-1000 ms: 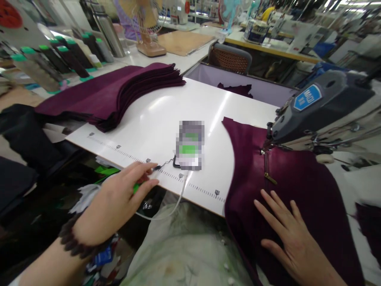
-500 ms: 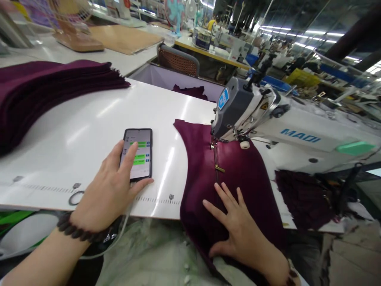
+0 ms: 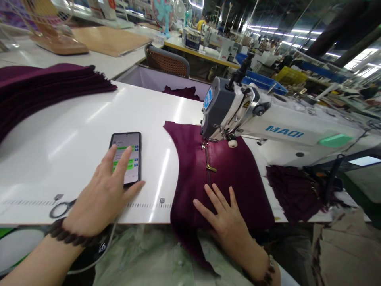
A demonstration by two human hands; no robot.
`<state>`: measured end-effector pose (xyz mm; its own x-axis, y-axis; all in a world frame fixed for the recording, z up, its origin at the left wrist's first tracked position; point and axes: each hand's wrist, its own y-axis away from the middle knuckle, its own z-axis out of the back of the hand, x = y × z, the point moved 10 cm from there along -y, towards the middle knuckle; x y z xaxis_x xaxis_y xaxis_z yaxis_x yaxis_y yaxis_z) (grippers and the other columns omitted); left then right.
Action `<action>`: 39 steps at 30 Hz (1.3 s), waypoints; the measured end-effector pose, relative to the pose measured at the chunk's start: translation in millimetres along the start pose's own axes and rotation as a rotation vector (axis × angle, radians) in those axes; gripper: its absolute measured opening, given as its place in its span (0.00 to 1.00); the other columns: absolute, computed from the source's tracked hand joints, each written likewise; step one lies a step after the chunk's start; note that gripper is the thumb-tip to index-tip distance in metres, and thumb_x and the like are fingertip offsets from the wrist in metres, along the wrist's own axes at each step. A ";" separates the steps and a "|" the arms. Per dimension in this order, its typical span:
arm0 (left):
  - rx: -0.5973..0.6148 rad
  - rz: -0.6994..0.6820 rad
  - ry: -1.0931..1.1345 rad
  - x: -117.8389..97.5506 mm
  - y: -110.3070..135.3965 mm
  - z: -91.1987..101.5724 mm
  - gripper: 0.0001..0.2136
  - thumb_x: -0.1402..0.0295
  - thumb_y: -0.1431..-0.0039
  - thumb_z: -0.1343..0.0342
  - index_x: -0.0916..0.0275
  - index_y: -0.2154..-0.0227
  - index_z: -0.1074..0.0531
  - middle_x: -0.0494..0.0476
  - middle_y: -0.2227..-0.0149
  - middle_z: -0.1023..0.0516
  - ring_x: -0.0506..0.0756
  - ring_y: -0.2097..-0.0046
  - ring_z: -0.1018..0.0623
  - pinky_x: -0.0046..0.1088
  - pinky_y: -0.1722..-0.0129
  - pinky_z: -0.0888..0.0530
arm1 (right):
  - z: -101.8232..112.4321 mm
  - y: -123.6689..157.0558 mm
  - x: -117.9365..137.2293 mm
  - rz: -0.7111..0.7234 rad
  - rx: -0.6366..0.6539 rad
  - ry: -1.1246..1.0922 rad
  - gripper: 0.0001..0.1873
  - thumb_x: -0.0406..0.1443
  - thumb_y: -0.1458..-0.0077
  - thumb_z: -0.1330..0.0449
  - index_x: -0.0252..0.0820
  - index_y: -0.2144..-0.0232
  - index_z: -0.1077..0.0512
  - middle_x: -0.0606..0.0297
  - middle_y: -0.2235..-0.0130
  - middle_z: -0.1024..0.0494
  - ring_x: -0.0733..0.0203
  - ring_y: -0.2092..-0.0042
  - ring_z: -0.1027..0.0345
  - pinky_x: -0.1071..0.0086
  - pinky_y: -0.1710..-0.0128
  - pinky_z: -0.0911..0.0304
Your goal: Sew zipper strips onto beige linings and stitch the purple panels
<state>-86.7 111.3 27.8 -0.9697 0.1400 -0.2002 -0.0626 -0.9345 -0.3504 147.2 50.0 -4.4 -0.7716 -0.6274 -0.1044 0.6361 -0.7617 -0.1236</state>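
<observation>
My left hand rests over the lower left part of a smartphone, fingers apart on its lit screen, which shows a chat with green bubbles. A white cable runs down from below that hand. My right hand lies with spread fingers on a maroon fabric piece. In the fabric is a zipper with a gold zipper pull, just beyond my right fingertips. The zipper's far end sits under the presser foot of a white and grey sewing machine. Beside my left wrist, a dark ring-shaped handle shows, partly covered.
A thick stack of maroon cloth lies at the left of the white table. Dark gathered cloth sits right of the machine. Behind the table stand a bin with maroon scraps, a chair and a fan base.
The whole view has shifted slightly, with things appearing further left. Both hands keep about the same places on phone and fabric. The fabric's near edge now hangs lower beside my right hand.
</observation>
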 end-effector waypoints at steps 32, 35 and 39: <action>0.024 -0.236 0.226 -42.5 4.5 32.0 0.27 0.62 0.40 0.50 0.63 0.41 0.50 0.64 0.41 0.43 0.60 0.41 0.39 0.42 0.43 0.37 | -1.5 2.1 4.1 0.084 -0.049 0.042 0.45 0.41 0.57 0.33 0.55 0.40 0.49 0.51 0.38 0.53 0.43 0.38 0.58 0.39 0.48 0.53; 0.144 -0.493 0.346 -99.1 25.9 33.9 0.13 0.69 0.36 0.56 0.62 0.51 0.35 0.57 0.46 0.34 0.54 0.43 0.37 0.37 0.41 0.41 | 0.2 2.0 4.3 0.106 -0.047 0.025 0.41 0.48 0.53 0.38 0.53 0.39 0.50 0.50 0.38 0.54 0.41 0.38 0.58 0.39 0.49 0.51; 0.347 -0.672 0.539 -145.2 46.7 23.9 0.11 0.66 0.36 0.55 0.64 0.63 0.28 0.53 0.57 0.25 0.51 0.52 0.30 0.31 0.43 0.40 | 4.9 2.5 4.6 0.126 -0.064 0.012 0.33 0.51 0.44 0.49 0.52 0.39 0.50 0.50 0.38 0.54 0.42 0.38 0.58 0.40 0.50 0.50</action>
<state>45.5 39.5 62.4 -0.4694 0.7394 -0.4827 -0.7227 -0.6358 -0.2710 145.3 44.5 -0.3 -0.6855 -0.7155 -0.1349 0.7273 -0.6644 -0.1718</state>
